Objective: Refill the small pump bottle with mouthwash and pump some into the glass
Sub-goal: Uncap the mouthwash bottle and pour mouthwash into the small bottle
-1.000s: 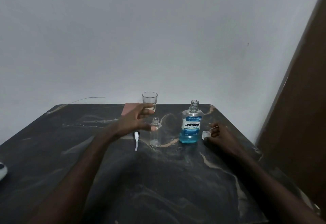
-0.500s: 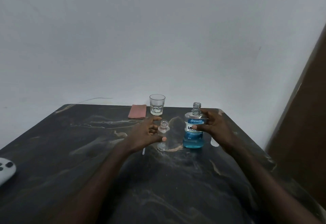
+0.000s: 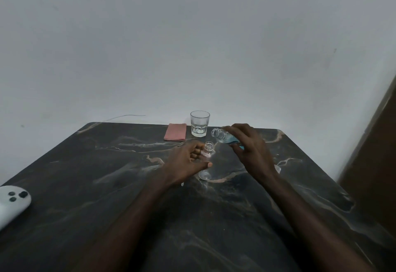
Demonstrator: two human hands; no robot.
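- The left hand (image 3: 186, 161) grips the small clear bottle (image 3: 208, 150) around its middle, with the thumb across the front and the fingers curled behind.
- This bottle stands upright on the dark marbled table (image 3: 107, 186), and its neck is open, with no pump fitted.
- The right hand (image 3: 251, 150) wraps over the mouthwash bottle (image 3: 222, 135) from above and holds it off the table, tilted left.
- The open mouth of the mouthwash bottle is just above and to the right of the small bottle's neck, but the two are not touching.
- Blue liquid (image 3: 234, 141) lies in the tilted bottle's shoulder, and no stream is visible.
- The faceted glass (image 3: 199, 124) stands near the table's far edge, just behind both bottles.
- A folded pink cloth (image 3: 175, 134) lies flat just left of the glass.
- A white controller (image 3: 11, 204) rests at the table's left edge, partly out of frame.
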